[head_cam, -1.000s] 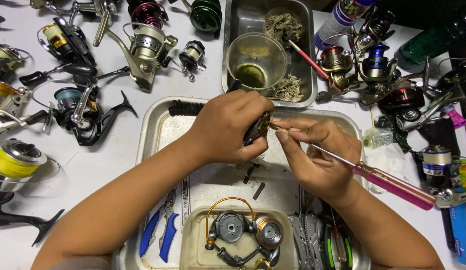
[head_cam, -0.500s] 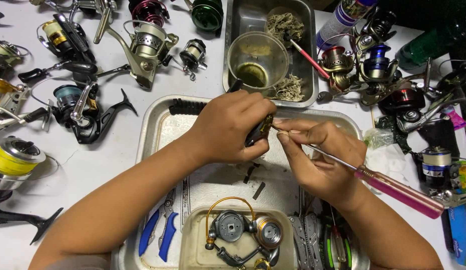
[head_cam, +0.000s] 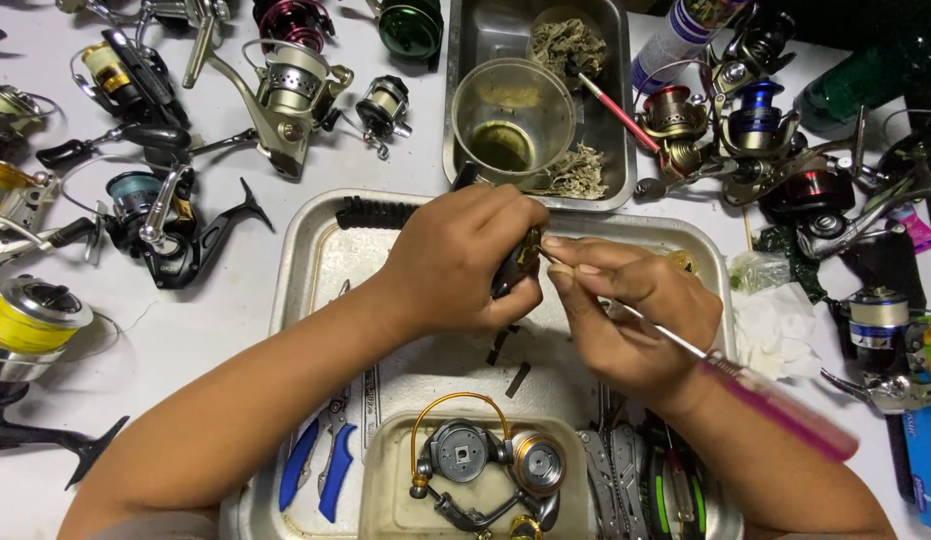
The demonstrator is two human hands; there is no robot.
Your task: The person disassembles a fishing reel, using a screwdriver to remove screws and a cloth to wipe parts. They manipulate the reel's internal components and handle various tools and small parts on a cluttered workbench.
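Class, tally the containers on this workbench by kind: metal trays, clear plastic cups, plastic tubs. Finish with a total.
Metal trays: 2, the large tray and the deep tray
Clear plastic cup: 1
Plastic tub: 1
Total: 4

Two hands work here, the left hand [head_cam: 460, 260] and the right hand [head_cam: 625, 315]. Two steel trays lie on the bench, a large tray [head_cam: 315, 250] and a smaller tray [head_cam: 465, 60], with one clear plastic cup [head_cam: 512, 115]. One pink-handled screwdriver [head_cam: 785, 412], one pair of blue-handled pliers [head_cam: 320, 465].
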